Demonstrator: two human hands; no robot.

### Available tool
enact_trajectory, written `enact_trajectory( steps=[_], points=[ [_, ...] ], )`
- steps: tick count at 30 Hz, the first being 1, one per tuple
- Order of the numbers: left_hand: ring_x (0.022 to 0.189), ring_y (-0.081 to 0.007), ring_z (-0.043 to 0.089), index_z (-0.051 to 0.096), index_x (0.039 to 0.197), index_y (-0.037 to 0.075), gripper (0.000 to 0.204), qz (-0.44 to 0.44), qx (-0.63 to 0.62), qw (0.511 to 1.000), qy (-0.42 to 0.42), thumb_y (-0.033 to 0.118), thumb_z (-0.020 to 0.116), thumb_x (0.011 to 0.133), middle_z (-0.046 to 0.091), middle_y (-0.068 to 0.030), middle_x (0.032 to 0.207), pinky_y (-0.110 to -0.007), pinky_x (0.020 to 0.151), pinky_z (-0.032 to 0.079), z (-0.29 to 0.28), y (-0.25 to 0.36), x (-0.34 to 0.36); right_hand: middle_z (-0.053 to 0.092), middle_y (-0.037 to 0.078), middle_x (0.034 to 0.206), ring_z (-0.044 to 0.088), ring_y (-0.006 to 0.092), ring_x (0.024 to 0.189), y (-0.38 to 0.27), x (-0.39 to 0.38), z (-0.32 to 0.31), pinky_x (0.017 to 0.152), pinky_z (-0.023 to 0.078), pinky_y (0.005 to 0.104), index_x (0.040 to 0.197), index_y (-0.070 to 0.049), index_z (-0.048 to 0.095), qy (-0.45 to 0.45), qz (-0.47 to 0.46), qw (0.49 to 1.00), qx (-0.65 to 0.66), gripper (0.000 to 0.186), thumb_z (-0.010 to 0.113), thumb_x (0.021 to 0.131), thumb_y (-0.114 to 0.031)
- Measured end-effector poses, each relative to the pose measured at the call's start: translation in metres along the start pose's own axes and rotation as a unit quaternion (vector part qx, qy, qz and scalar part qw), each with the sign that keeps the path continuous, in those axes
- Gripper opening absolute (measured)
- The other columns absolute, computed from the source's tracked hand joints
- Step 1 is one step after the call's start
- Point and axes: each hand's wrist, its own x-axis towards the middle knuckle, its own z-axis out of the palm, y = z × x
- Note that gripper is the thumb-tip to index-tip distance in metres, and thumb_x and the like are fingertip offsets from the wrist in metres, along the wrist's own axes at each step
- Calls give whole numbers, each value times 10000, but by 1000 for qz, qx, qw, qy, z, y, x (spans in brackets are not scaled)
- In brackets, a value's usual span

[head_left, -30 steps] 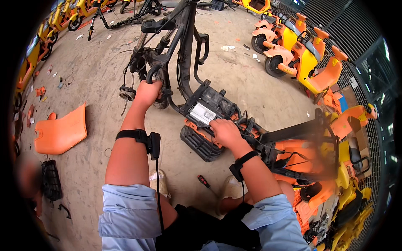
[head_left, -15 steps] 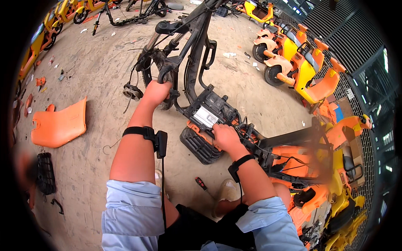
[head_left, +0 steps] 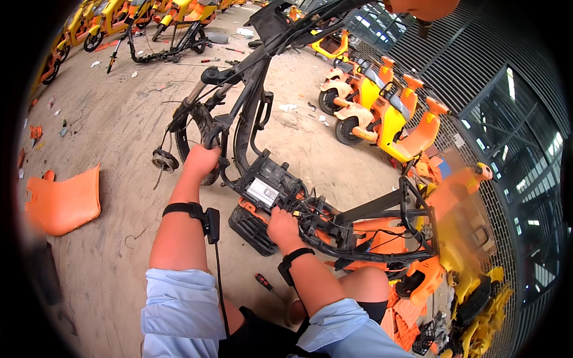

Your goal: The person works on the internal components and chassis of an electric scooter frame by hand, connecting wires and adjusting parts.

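Note:
In front of me a stripped scooter frame (head_left: 242, 128) of black tubing leans, its front fork and wheel to the left. My left hand (head_left: 203, 161) is closed around a black tube near the fork. Closed on the near rail of the frame, my right hand (head_left: 283, 227) has its fingertips beside a silver-labelled box (head_left: 262, 192) and loose wires; part of its hold is hidden. Below the box hangs a black ribbed footboard (head_left: 253, 230) with orange trim. A red-and-black screwdriver (head_left: 264, 281) lies on the floor between my legs.
An orange curved panel (head_left: 64, 200) lies on the floor at left. Several orange-and-yellow scooters (head_left: 397, 128) stand at the right, near a heap of yellow and orange parts (head_left: 477, 298). Another bare frame (head_left: 164, 53) stands far back, and litter dots the concrete.
My view has swung, so the frame and both hands sit further left. The orange piece at the frame's top has come into sight. Both hands keep their holds.

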Motion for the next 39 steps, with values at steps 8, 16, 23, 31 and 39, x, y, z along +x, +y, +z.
enact_trajectory(
  steps=[8, 16, 23, 31, 39],
  points=[
    [584, -242, 650, 674, 606, -1, 383, 25, -42, 999, 22, 309, 626, 827, 660, -107, 597, -387, 619, 506, 0, -5, 5, 677, 236, 1061, 683, 437, 987, -22, -8, -10, 830, 557, 541, 1097, 1, 541, -51, 63, 992, 97, 277, 533, 999, -258],
    [638, -244, 680, 692, 733, -9, 338, -6, -57, 998, 3, 309, 631, 829, 683, -113, 652, -378, 667, 528, 4, -5, -2, 712, 235, 896, 683, 450, 874, 5, -4, -27, 758, 527, 562, 996, -37, 601, 6, 6, 990, 143, 347, 498, 1027, -367],
    [542, -175, 572, 630, 696, 18, 290, 26, -102, 994, 14, 254, 643, 864, 612, -65, 597, -365, 543, 450, 10, -20, 11, 681, 154, 830, 667, 376, 824, 41, 31, -12, 749, 514, 502, 883, -48, 638, 85, -222, 968, 80, 221, 627, 956, -257],
    [524, -161, 538, 600, 683, 7, 266, 2, -134, 991, 0, 173, 646, 885, 583, -64, 608, -341, 522, 428, 13, -23, 20, 680, 127, 863, 651, 347, 889, 50, 55, -23, 805, 486, 482, 916, -73, 653, 55, -276, 959, 38, 203, 626, 964, -269],
    [532, -162, 549, 607, 675, 8, 271, 5, -143, 990, 2, 189, 642, 874, 593, -68, 602, -343, 532, 431, 13, -22, 16, 671, 128, 868, 648, 344, 894, 53, 59, -16, 810, 492, 486, 944, -85, 650, 42, -280, 959, 26, 187, 589, 989, -257]
  ],
)
